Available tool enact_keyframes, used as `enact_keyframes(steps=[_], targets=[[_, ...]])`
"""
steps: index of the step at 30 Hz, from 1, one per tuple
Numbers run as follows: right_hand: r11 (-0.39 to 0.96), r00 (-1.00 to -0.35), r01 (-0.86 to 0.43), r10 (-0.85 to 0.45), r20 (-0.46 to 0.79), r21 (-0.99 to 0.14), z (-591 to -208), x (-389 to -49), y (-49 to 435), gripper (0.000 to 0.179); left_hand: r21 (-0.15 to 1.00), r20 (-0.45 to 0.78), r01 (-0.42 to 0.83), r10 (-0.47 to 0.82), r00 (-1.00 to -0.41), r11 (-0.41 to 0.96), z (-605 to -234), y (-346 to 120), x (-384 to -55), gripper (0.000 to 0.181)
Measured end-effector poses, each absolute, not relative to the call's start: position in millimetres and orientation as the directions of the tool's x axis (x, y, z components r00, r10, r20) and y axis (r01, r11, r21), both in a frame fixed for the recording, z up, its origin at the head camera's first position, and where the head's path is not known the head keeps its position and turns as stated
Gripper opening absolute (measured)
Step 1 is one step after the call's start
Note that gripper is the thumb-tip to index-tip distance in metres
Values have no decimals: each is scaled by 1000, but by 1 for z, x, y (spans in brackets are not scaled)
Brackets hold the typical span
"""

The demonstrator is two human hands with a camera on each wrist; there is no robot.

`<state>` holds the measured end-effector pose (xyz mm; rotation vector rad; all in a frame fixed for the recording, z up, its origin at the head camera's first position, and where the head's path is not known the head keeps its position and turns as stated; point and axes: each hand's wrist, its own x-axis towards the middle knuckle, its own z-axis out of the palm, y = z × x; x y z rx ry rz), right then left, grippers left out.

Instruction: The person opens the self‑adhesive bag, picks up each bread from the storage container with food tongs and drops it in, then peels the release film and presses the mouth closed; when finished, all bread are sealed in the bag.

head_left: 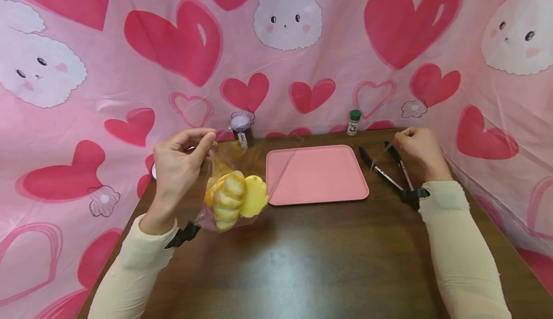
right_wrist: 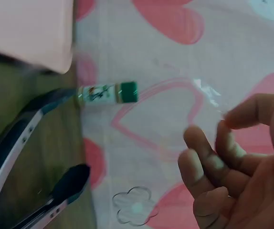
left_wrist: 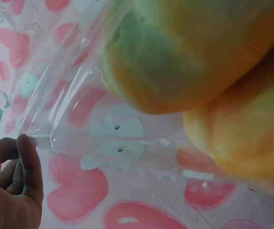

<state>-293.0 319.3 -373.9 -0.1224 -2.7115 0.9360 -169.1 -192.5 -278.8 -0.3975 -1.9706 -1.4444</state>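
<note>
My left hand pinches the edge of a clear plastic bag between thumb and forefinger, and the bag hangs above the table. Inside it are a ridged bread roll and a yellow oval piece, with another orange-yellow piece partly hidden behind them. At the right, my right hand is raised over the tongs. Its thumb and forefinger pinch a thin clear strip. In the right wrist view that strip is barely visible, and the other fingers of the hand are loosely curled.
A pink tray lies on the brown wooden table, right of the bag. Behind stand a green-capped seasoning bottle and a dark jar with a pale lid. A pink heart-and-rabbit cloth surrounds the table.
</note>
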Motion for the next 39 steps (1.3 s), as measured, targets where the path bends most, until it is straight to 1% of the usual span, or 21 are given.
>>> enact_keyframes(steps=[2,5,8,11,14,17,20,25,28,33,36,39], targets=[[809,-979,-9,113,171,-588,-380,-295,324,36,729,661,593,-128,-739,342,-279,-192,-169,17],[845,-992,5,73,105,-535,-389,-300,331,36,730,661,594,-129,-739,339,-279,-193,-170,16],[860,-993,50,96,65,-507,-397,-304,337,36,733,659,594,-128,-741,332,-279,-193,-170,16],[859,-990,87,132,54,-504,-404,-306,343,36,735,658,598,-122,-743,321,-279,-194,-170,17],[867,-993,49,95,67,-496,-407,-305,349,36,731,662,604,-115,-741,317,-279,-194,-170,17],[867,-999,-3,20,41,-498,-404,-303,354,34,728,664,602,-118,-739,327,-279,-194,-171,17],[850,-997,-33,-65,-43,-525,-398,-298,359,34,726,664,596,-125,-737,342,-279,-194,-172,17],[821,-967,-72,-196,-161,-566,-385,-287,364,32,728,663,594,-134,-736,343,-279,-194,-172,16],[790,-952,-66,-233,-200,-610,-380,-280,366,30,734,658,592,-136,-740,333,-279,-194,-172,16],[752,-944,-43,-247,-221,-658,-375,-275,372,28,736,654,591,-124,-746,330,-280,-195,-172,17],[755,-948,-34,-233,-218,-655,-377,-277,375,30,731,656,588,-118,-746,347,-280,-196,-173,17],[780,-964,-43,-196,-178,-624,-384,-281,375,33,729,656,585,-119,-745,355,-280,-197,-173,18]])
